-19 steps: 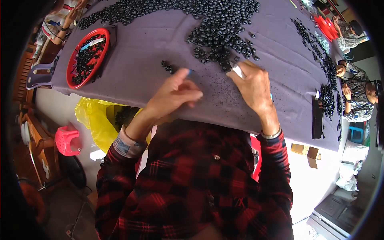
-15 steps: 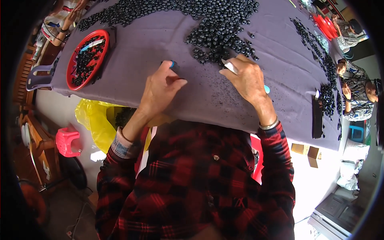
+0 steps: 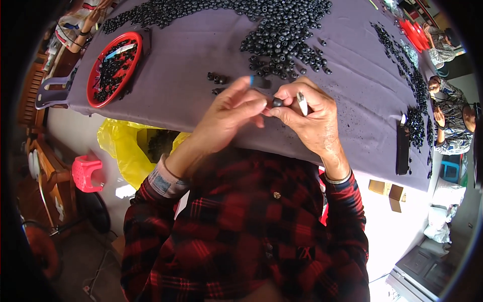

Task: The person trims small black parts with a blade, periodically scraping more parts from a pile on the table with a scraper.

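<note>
My right hand (image 3: 318,118) pinches a small round black piece (image 3: 277,102) between thumb and forefinger. A slim white tool (image 3: 302,103) is tucked in the same hand; its working end cannot be made out. My left hand (image 3: 229,117) is close beside the piece, its fingers apart and partly blurred, the thumb almost touching it. A blue band circles one of its fingers, with a dark blurred tip beyond. Above both hands spreads a big pile of black hollow rounded pieces (image 3: 282,43). Several loose black pieces (image 3: 217,78) lie left of it.
A red basin (image 3: 139,50) of dark bits stands on the purple cloth (image 3: 186,55) at left. Below the table edge hangs a yellow bag (image 3: 118,146), near a pink stool (image 3: 85,173). On the right are a black tray (image 3: 402,151), dark pieces and other people (image 3: 455,113).
My left hand has moved right to meet my right hand, which has lifted a black piece from the pile's edge. Loose pieces now show where my left hand was.
</note>
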Motion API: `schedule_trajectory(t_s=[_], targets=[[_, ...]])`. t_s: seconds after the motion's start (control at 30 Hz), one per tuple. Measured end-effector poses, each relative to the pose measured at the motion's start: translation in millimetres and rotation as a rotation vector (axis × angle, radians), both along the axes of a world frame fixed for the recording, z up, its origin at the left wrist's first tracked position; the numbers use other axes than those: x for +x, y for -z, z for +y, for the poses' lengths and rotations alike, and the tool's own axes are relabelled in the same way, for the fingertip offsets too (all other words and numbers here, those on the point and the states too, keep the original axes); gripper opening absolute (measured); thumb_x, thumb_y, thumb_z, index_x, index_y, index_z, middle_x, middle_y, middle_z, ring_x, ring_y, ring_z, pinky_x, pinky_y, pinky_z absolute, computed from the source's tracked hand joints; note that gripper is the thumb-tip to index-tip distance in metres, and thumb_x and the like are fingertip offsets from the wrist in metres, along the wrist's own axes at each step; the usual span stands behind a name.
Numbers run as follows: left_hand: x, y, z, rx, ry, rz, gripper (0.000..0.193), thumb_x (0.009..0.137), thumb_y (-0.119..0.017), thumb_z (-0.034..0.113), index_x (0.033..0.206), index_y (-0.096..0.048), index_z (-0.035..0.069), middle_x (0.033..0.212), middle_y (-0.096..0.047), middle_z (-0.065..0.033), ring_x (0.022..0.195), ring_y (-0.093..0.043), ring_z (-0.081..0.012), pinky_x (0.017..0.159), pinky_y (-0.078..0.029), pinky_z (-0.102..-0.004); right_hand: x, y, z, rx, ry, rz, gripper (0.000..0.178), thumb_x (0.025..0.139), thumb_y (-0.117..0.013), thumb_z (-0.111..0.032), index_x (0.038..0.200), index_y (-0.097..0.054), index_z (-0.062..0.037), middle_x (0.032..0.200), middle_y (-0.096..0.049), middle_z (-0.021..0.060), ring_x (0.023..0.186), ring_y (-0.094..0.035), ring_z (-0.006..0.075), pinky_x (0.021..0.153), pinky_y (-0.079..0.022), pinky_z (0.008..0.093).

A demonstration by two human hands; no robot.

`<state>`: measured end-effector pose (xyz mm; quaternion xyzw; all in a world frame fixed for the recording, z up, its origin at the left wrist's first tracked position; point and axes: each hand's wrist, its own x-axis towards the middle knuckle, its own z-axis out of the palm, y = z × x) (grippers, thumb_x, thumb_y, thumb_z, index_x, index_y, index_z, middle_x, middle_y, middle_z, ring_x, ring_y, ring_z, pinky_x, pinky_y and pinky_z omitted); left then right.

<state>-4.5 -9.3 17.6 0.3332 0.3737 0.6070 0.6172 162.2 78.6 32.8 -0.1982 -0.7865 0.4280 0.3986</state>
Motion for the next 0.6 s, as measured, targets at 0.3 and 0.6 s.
schedule_trajectory(t_s=[0.3,0.6], targets=[[10.5,14.7,0.4,-0.032,0.235,-0.421,0.029,0.092,-0.061,0.014,0.119,-0.05,0.009,0.105,-0.061,-0.0027,0.094,-0.061,-0.0115,0.079,-0.052,-0.0283,3.9,-2.3,-10.0,0.048,-0.061,0.027,0.025,0.067,-0.078,0.006,0.086,-0.065,-0.004,0.08,-0.058,0.0004,0.072,-0.054,0.0097,0.063,-0.045,0.0238],[2.7,20.6,0.4,0.018,0.227,-0.3,0.038,0.087,-0.066,0.01,0.12,-0.048,0.007,0.103,-0.062,-0.0033,0.092,-0.062,-0.0121,0.079,-0.052,-0.0272,7.0,-2.3,-9.8,0.022,-0.081,-0.003,0.028,0.065,-0.082,0.001,0.087,-0.066,-0.0042,0.08,-0.057,0.0011,0.072,-0.055,0.0107,0.064,-0.046,0.0244]])
